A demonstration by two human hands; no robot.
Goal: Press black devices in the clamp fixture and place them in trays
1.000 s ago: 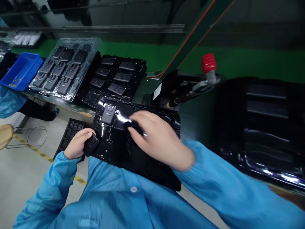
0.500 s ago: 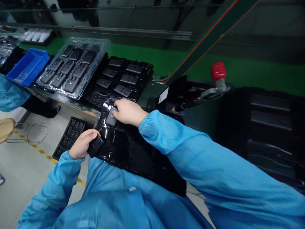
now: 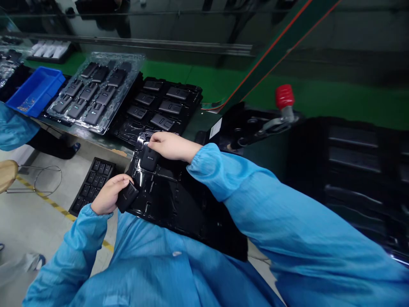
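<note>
Took as landmark the wide, glossy black, moulded plastic tray (image 3: 191, 209), lying across the blue-clothed lap. At its near left corner, noted bare left hand (image 3: 108, 195), grip pinching one end of a small black rectangular plastic case (image 3: 128, 197), held tilted over the tray's edge. In the tray's far left pocket, found a second black plastic case with pale lettering (image 3: 149, 161); bare right hand (image 3: 171, 147) just above it, grip drawn together on its upper end, thumb in front, other fingertips partly hidden.

Lower down, left of the landmark, saw a black compartmented tray filled with small black pieces (image 3: 92, 184); support unclear. Beyond the landmark's far edge, on the dark green surface (image 3: 191, 125), recorded a metal lever clamp with a red cylindrical knob (image 3: 284, 97). To its right, a large black plastic tray (image 3: 306, 170) bearing dark oblong pieces, contents dim.

Directly beyond its far left corner, counted six black cases in another black plastic tray (image 3: 126, 127). Farther left, logged a clear plastic tray (image 3: 104, 126) with rows of black cases, then a blue rectangular plastic bin (image 3: 44, 85). Farthest left, behind the bin, observed white elongated objects (image 3: 53, 50) in a dark holder.
</note>
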